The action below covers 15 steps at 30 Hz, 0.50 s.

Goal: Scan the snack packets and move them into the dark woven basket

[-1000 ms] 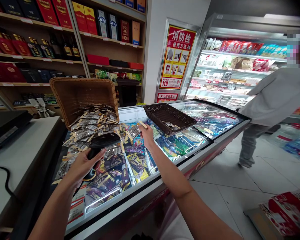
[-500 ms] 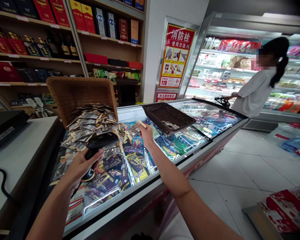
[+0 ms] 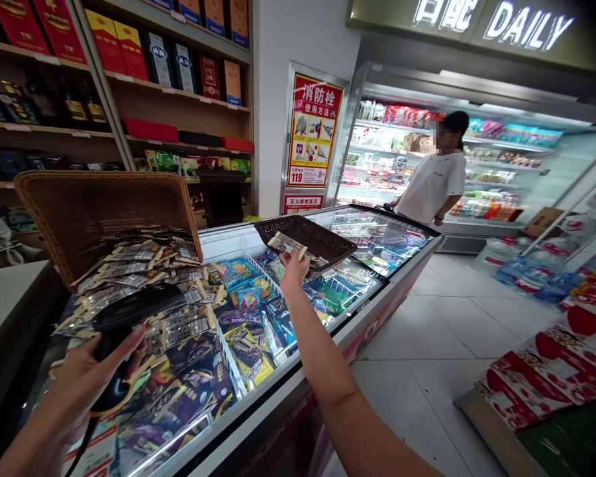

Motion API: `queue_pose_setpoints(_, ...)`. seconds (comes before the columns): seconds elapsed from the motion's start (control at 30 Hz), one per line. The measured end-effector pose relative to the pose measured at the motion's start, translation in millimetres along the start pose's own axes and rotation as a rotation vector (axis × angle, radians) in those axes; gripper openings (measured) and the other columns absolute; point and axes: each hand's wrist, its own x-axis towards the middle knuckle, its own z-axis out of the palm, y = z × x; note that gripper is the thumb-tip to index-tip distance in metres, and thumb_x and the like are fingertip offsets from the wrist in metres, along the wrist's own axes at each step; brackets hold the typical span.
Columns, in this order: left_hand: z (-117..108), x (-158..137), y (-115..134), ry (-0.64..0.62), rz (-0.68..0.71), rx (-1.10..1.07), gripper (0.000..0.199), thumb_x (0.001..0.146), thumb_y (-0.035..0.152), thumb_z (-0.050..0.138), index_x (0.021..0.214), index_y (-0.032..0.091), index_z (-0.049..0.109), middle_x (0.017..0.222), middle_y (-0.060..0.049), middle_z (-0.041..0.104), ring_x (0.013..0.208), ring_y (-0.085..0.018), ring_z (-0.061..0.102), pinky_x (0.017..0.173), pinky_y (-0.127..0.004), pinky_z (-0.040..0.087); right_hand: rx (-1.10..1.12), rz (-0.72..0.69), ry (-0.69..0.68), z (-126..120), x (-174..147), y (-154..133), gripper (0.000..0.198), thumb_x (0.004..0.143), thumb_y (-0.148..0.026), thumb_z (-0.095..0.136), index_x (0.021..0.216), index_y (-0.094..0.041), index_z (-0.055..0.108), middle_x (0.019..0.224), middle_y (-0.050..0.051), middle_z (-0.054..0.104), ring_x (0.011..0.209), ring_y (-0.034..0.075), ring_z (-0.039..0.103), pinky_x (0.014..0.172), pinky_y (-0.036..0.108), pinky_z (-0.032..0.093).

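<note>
My left hand (image 3: 92, 374) is wrapped round the grip of a black handheld barcode scanner (image 3: 136, 306), over the near-left end of the freezer. In the fingers of my right hand (image 3: 295, 270) is a small clear snack packet (image 3: 281, 243) with pale tan ends, held over the near edge of a dark brown woven basket (image 3: 328, 240). A few similar packets lie in that basket. Beside the scanner, a heap of such packets (image 3: 134, 262) spills from a tan wicker basket (image 3: 104, 199) tipped on its side.
Under the baskets, a glass-topped freezer (image 3: 278, 371) holds wrapped ice creams. A grey counter (image 3: 10, 298) stands at left. Another person (image 3: 432, 182) stands by the lit fridge shelves. Red-and-white cartons (image 3: 541, 371) and water bottles (image 3: 526, 268) occupy the right side.
My right hand has carried the packet from beside the heap to over the dark basket. The view has swung right. The other person has turned and shows a different side.
</note>
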Motion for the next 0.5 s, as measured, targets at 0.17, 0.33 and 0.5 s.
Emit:
queue_pose_setpoints(0.17, 1.2, -11.2, 13.3, 0.037, -0.020, -0.076, 0.066, 0.054, 0.078, 0.092, 0.079, 0.022, 0.067, 0.059, 0.003, 0.059, 0.054, -0.014, 0.048, 0.050, -0.025, 0.037, 0.051, 0.009, 0.015, -4.4, 10.3, 4.6, 0.030, 0.086, -0.020, 0.065, 0.113, -0.022, 0.052, 0.114, 0.007, 0.070, 0.109, 0.015, 0.072, 0.102, 0.033, 0.060)
queue_pose_setpoints(0.33, 4.2, -15.7, 18.1, 0.164, 0.033, -0.188, 0.069, 0.057, 0.073, 0.095, 0.085, 0.016, 0.069, 0.068, 0.003, 0.062, 0.051, -0.010, 0.049, 0.050, -0.024, 0.035, -0.260, 0.031, -0.343, -2.8, -27.0, 33.6, 0.025, 0.086, -0.029, 0.071, 0.107, -0.021, 0.062, 0.098, 0.002, 0.072, 0.091, 0.016, 0.072, 0.096, 0.036, 0.060)
queue_pose_setpoints(0.5, -1.1, -9.5, 13.1, 0.218, 0.023, -0.267, 0.074, 0.049, 0.070, 0.099, 0.085, 0.013, 0.069, 0.072, 0.003, 0.063, 0.048, -0.008, 0.051, 0.047, -0.024, 0.035, -0.847, -0.206, -1.017, -7.8, -90.9, 56.0, 0.040, 0.088, -0.058, 0.078, 0.102, -0.021, 0.076, 0.116, 0.009, 0.073, 0.111, 0.026, 0.069, 0.105, 0.042, 0.054)
